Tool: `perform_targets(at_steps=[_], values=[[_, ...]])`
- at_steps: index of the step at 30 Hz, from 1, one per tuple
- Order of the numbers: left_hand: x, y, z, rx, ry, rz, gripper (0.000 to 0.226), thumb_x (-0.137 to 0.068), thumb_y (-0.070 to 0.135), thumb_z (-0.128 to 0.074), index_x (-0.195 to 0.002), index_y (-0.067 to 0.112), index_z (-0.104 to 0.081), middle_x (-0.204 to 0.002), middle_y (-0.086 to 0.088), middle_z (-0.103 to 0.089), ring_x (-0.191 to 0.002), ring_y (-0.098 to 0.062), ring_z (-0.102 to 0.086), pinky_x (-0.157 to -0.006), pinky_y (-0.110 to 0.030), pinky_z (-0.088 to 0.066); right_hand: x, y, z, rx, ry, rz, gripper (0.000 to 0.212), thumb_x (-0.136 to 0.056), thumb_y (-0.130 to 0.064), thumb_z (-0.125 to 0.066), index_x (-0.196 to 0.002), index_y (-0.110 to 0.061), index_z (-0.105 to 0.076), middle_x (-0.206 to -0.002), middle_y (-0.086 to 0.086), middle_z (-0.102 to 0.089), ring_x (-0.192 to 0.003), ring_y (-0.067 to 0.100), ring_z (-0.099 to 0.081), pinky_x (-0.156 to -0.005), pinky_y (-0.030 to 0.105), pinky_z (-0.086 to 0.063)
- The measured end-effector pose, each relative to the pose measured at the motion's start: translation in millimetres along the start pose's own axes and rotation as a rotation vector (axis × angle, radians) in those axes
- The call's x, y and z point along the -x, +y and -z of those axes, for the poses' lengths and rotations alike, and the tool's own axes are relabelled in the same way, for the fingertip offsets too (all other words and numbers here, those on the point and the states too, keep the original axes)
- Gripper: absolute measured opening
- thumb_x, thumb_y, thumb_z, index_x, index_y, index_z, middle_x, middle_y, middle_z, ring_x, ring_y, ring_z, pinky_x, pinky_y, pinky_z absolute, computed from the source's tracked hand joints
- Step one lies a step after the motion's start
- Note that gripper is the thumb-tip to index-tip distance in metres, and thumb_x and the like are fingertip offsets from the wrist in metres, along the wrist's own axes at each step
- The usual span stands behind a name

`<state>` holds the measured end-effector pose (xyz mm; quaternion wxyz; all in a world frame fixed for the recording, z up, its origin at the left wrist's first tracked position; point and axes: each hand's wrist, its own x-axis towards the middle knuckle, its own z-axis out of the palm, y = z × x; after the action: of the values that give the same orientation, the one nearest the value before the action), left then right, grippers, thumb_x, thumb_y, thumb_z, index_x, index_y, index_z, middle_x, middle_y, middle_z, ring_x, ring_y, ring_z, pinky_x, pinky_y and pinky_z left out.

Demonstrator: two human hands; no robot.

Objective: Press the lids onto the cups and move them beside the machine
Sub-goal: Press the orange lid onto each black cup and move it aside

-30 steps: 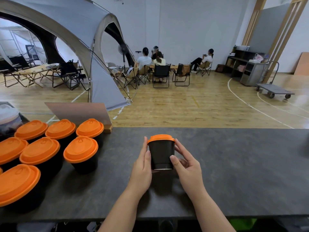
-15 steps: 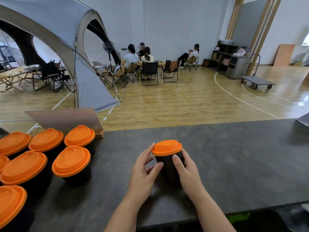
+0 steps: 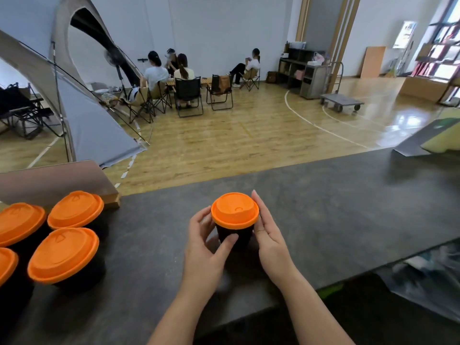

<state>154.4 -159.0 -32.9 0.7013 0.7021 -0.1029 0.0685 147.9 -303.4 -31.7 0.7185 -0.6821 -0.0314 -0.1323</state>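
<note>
gripping a black cup (image 3: 234, 236) with orange lid (image 3: 234, 210) on the dark countertop (image 3: 336, 212): left hand (image 3: 206, 247) and right hand (image 3: 270, 235) wrapped around its sides; lidded cups (image 3: 64, 255) grouped well apart, far left.

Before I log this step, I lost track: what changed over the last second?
The head camera swung right. Both hands, left hand and right hand, shifted their grip on the cup; its lid stayed on. The lidded cups at left stayed put.
</note>
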Motion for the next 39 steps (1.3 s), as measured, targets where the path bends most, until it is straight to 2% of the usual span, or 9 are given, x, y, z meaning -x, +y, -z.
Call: perform_targets(at_steps=[3,7,11,15,18,22,26,32,39], values=[[7,10,-20,0.031,-0.056,0.03,0.059,-0.081,-0.006,-0.073,-0.118,0.029,-0.045,-0.119,0.0,-0.068,-0.111,-0.007,-0.065,-0.087,-0.018,-0.052,13,-5,19,-0.01,0.042,-0.016,0.043,-0.103,-0.029,-0.034,-0.143,-0.042,-0.035,-0.153,-0.016,-0.04,-0.141,-0.003,-0.034,-0.121,0.031,-0.026],[23,21,-65,-0.008,-0.119,0.014,0.065,-0.079,-0.002,-0.077,-0.126,0.03,-0.046,-0.127,0.007,-0.064,-0.118,-0.003,-0.06,-0.102,-0.032,-0.05,35,-18,69,-0.042,0.104,-0.062,0.047,-0.103,-0.02,-0.031,-0.147,-0.037,-0.034,-0.139,-0.019,-0.053,-0.126,-0.009,-0.05,-0.106,0.02,-0.042],[44,36,-141,-0.026,-0.208,-0.006,0.069,-0.08,0.009,-0.079,-0.136,0.033,-0.045,-0.132,0.018,-0.059,-0.121,0.005,-0.054,-0.106,-0.036,-0.048,63,-42,145,0.049,0.152,-0.055,0.057,-0.093,-0.049,-0.042,-0.149,-0.044,-0.032,-0.151,-0.018,-0.043,-0.137,-0.002,-0.04,-0.117,0.04,-0.035],[75,47,-246,0.009,-0.284,-0.067,0.069,-0.079,0.01,-0.079,-0.131,0.041,-0.046,-0.127,0.027,-0.059,-0.121,0.008,-0.054,-0.104,-0.027,-0.048,95,-69,244,0.064,0.267,-0.02,0.063,-0.089,-0.062,-0.049,-0.149,-0.045,-0.035,-0.15,-0.016,-0.045,-0.138,0.001,-0.041,-0.117,0.04,-0.035],[100,53,-327,0.033,-0.357,-0.103,0.07,-0.08,0.013,-0.079,-0.131,0.043,-0.044,-0.127,0.032,-0.057,-0.123,0.007,-0.053,-0.102,-0.023,-0.047,118,-85,320,0.065,0.37,0.019,0.061,-0.092,-0.056,-0.055,-0.148,-0.038,-0.038,-0.148,-0.011,-0.048,-0.134,-0.002,-0.045,-0.112,0.024,-0.039],[123,63,-411,0.035,-0.467,-0.147,0.068,-0.083,0.017,-0.076,-0.134,0.045,-0.041,-0.133,0.026,-0.055,-0.125,0.006,-0.051,-0.105,-0.022,-0.046,140,-94,402,0.047,0.499,0.024,0.053,-0.094,-0.052,-0.053,-0.144,-0.039,-0.042,-0.136,-0.02,-0.055,-0.122,-0.007,-0.052,-0.107,0.027,-0.043],[122,64,-474,0.023,-0.549,-0.152,0.063,-0.089,0.015,-0.07,-0.139,0.041,-0.04,-0.139,0.02,-0.052,-0.13,0.003,-0.048,-0.11,-0.031,-0.044,142,-92,459,0.005,0.615,0.019,0.044,-0.088,-0.053,-0.048,-0.128,-0.037,-0.052,-0.117,-0.02,-0.063,-0.111,-0.004,-0.059,-0.097,0.025,-0.047],[80,50,-558,0.094,-0.603,-0.116,0.048,-0.1,0.021,-0.053,-0.143,0.036,-0.039,-0.141,0.02,-0.052,-0.131,0.003,-0.048,-0.113,-0.037,-0.042,92,-84,538,0.004,0.669,0.029,0.04,-0.091,-0.05,-0.047,-0.123,-0.03,-0.057,-0.117,-0.008,-0.066,-0.111,0.003,-0.061,-0.1,0.029,-0.047],[-4,22,-684,0.192,-0.549,-0.043,0.044,-0.104,0.015,-0.046,-0.14,0.039,-0.041,-0.14,0.017,-0.052,-0.131,0.002,-0.047,-0.115,-0.037,-0.038,-8,-72,647,0.048,0.676,-0.004,0.018,-0.104,-0.037,-0.042,-0.115,-0.041,-0.056,-0.119,-0.019,-0.062,-0.115,-0.001,-0.056,-0.107,0.03,-0.043]])
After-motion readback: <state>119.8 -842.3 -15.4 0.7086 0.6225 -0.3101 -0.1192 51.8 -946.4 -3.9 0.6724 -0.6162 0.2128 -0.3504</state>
